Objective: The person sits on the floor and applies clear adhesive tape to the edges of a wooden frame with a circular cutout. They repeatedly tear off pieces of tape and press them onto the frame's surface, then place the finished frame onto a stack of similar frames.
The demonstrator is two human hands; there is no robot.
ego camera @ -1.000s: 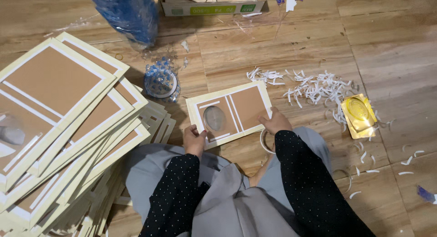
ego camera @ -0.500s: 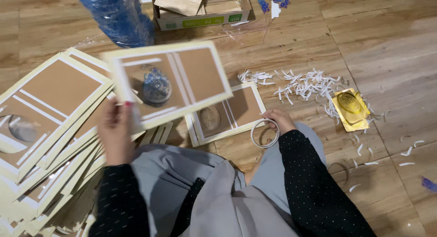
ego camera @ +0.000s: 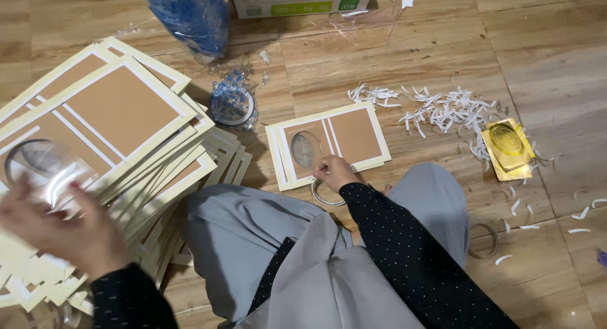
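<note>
Mid-assembly: right hand (ego camera: 334,171) pinching edge of cream/brown card frame (ego camera: 329,142) on floor by tape roll (ego camera: 325,193), left hand (ego camera: 60,225) blurred, grip unclear, over frame stack (ego camera: 120,114); next prob needs precise alignment w/ oval window.

Warm indoor light (left hand (ego camera: 60,231) motion-blurred).
</note>
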